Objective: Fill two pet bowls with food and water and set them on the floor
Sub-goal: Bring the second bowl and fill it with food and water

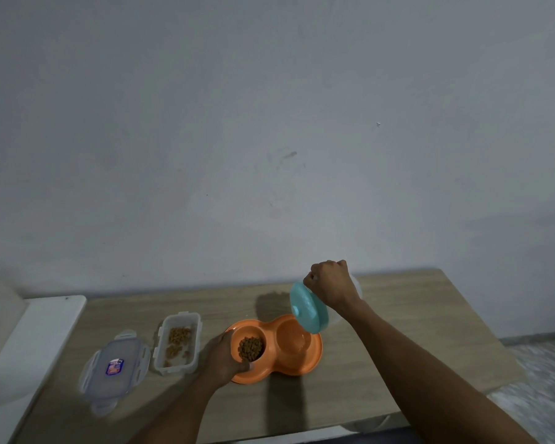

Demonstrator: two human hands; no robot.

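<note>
Left of the orange double bowl (314, 355) sit a lid (114, 370) and an open food box (177, 342). On its left rim, beside the kibble (250, 347), the left hand (223, 360) grips. Above its right cup (293, 339) the right hand (330, 283) clasps a teal-capped jug (308, 307), tilted cap-down toward that cup.

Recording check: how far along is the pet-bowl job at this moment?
Done: kibble fills the left compartment of the orange double bowl; the food box stands open, its lid beside it. In hand: the right hand tips a teal-lidded container over the right compartment while the left hand grips the bowl's edge; water level unclear. Left: finish the water, then move the bowl from the table to the floor.
</note>
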